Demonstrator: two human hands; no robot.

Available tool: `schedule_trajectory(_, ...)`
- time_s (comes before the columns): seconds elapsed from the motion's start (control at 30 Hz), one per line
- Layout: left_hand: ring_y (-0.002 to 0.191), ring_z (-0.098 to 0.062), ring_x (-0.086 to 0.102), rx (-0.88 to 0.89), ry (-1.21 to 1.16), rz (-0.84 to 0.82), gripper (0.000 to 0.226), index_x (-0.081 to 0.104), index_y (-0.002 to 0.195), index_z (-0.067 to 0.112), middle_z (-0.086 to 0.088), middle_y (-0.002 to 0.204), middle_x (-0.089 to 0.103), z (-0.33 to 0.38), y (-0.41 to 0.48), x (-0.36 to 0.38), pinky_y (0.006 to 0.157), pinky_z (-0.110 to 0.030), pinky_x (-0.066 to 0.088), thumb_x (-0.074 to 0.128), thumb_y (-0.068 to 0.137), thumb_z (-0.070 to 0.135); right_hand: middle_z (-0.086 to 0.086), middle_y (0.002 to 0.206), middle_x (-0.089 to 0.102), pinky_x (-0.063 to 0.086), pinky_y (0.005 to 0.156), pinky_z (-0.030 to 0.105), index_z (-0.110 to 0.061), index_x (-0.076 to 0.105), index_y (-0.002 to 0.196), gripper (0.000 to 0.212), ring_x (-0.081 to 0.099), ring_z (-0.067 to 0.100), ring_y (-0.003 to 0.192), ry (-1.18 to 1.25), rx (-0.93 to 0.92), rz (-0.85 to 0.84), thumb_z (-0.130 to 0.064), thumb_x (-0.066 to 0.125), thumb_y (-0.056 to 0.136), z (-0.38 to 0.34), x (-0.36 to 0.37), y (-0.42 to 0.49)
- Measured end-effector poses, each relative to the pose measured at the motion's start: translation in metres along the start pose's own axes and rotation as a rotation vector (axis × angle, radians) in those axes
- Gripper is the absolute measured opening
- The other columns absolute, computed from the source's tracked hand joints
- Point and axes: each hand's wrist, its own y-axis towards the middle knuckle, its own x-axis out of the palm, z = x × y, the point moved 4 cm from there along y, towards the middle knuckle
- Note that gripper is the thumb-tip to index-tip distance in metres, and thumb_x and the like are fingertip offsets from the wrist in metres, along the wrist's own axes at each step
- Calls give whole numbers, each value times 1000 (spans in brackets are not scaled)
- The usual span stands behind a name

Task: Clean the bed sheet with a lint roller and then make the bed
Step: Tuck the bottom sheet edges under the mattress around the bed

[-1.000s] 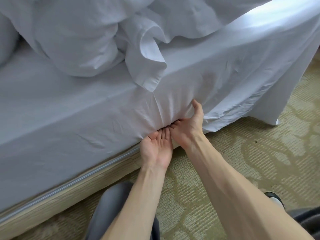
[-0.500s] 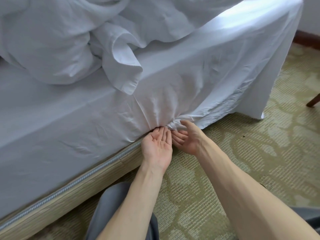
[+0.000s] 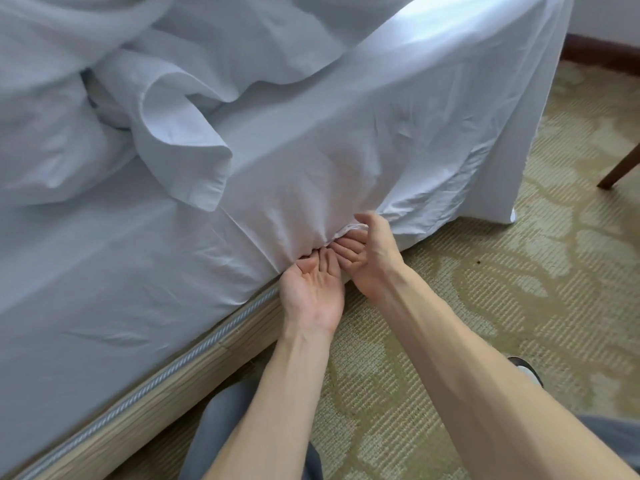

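1. The bed sheet [image 3: 346, 143] drapes down the mattress side. I see its lower edge running from lower left to upper right. It is tucked on the left and hangs loose on the right, where a corner reaches the carpet [image 3: 519, 306].
2. The left hand [image 3: 311, 292] lies palm up with fingers straight, the tips hidden under the gathered hem.
3. The right hand [image 3: 372, 261] is just beside it, thumb raised and fingers loosely bent. I cannot tell whether it pinches cloth.
4. Crumpled bedding [image 3: 173, 81] lies on top of the bed, and a chair leg [image 3: 620, 171] stands far right.
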Motion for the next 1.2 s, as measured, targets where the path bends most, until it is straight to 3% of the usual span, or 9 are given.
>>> schedule_trajectory(0.17, 112, -25, 60, 30, -80, 22, 46, 58, 117, -5, -19, 113, 66, -7, 16, 4, 109, -35, 44, 34, 79, -12, 31, 113, 60, 47, 98, 45, 13, 52, 119, 67, 60, 42, 102, 131, 145, -181, -47, 49, 89, -23, 15, -4)
schedule_trajectory(0.3, 129, -25, 55, 55, -96, -18, 67, 52, 139, -1, -15, 136, 61, -9, 23, -2, 118, -39, 38, 38, 74, -11, 34, 141, 47, 36, 106, 50, 13, 37, 142, 91, 47, 46, 129, 32, 237, -212, -56, 49, 84, -42, 20, 8)
schedule_trajectory(0.43, 133, -30, 51, 68, -59, 30, 64, 50, 140, -5, -22, 141, 56, -8, 9, -1, 116, -41, 40, 41, 76, -6, 30, 122, 60, 46, 89, 46, 9, 44, 139, 80, 61, 41, 103, -126, 216, -142, -52, 48, 87, -43, 9, 13)
schedule_trajectory(0.53, 139, -30, 47, 71, -9, 74, 52, 48, 139, -8, -24, 141, 54, -9, 5, -1, 116, -41, 41, 37, 88, -6, 28, 128, 61, 47, 88, 45, 6, 48, 134, 78, 62, 40, 106, -106, 184, -164, -55, 48, 86, -38, 5, 15)
schedule_trajectory(0.63, 135, -30, 51, 15, 2, 54, 40, 54, 131, -10, -24, 128, 62, -9, 10, 5, 112, -40, 44, 34, 96, -3, 24, 117, 69, 52, 85, 41, 4, 55, 125, 74, 67, 36, 108, -127, 90, -168, -58, 47, 86, -30, 5, 18)
schedule_trajectory(0.83, 133, -26, 56, -54, -30, -67, 64, 49, 144, -4, -21, 141, 58, -2, 13, 6, 110, -35, 48, 40, 81, -9, 12, 113, 74, 49, 90, 38, -5, 56, 129, 66, 70, 25, 102, -317, 112, -205, -53, 48, 85, -42, 0, 21)
schedule_trajectory(0.93, 133, -25, 55, -78, -50, -112, 76, 45, 145, -8, -24, 141, 57, -4, 17, 6, 94, -35, 59, 50, 70, -19, 12, 110, 76, 48, 96, 39, -2, 62, 124, 55, 72, 24, 105, -359, 134, -166, -41, 46, 88, -45, -7, 19)
schedule_trajectory(1.1, 101, -28, 69, -77, -28, -70, 49, 51, 124, -16, -37, 117, 63, -12, 13, 13, 77, -32, 63, 37, 77, -14, 7, 96, 78, 56, 75, 32, -6, 68, 111, 38, 76, 21, 90, -375, 144, 19, -34, 47, 98, -32, -35, 20)
schedule_trajectory(1.2, 92, -21, 67, -27, 17, -29, 46, 55, 118, -8, -24, 111, 64, -14, 21, 8, 73, -31, 64, 41, 75, -13, 12, 100, 76, 57, 69, 34, -3, 62, 114, 41, 74, 24, 87, -293, 222, 60, -39, 58, 98, -18, -50, 24)
